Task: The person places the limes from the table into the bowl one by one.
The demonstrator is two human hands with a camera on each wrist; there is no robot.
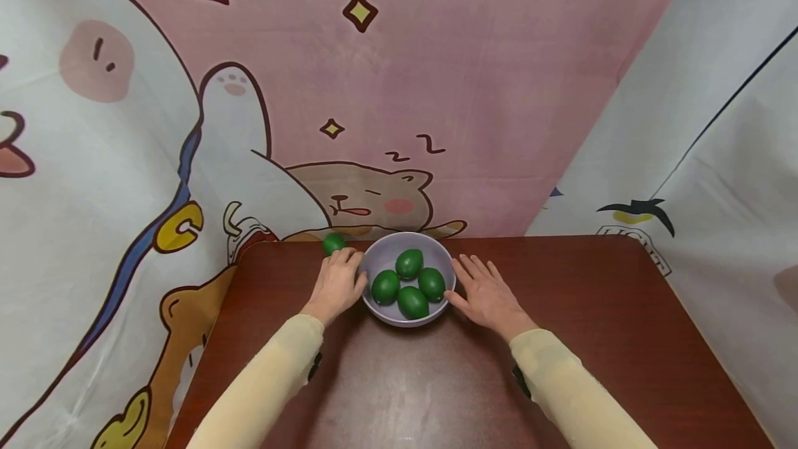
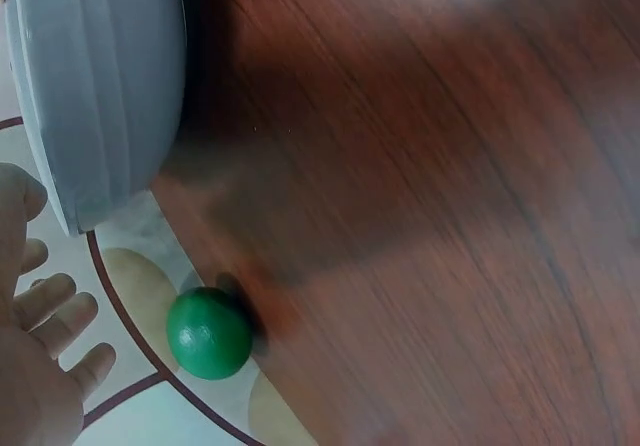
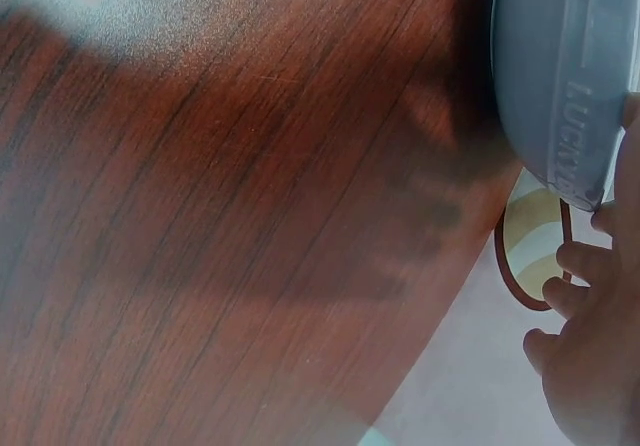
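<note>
A pale lavender bowl (image 1: 408,323) stands near the far edge of the table, with several green limes (image 1: 413,303) inside it. Just left of the bowl, a single lime (image 1: 333,243) lies by the table's far edge; the left wrist view shows this lime (image 2: 210,333) apart from the fingers. My left hand (image 1: 337,285) is at the bowl's left side, fingers extended and thumb near the rim. On the opposite side, my right hand (image 1: 486,294) has its fingers spread, thumb at the rim. The right wrist view shows raised lettering on the bowl (image 3: 565,76).
The dark brown wooden table (image 1: 399,386) reaches toward me and out to both sides. Behind its far edge hangs a pink and white cloth (image 1: 499,89) printed with cartoon animals.
</note>
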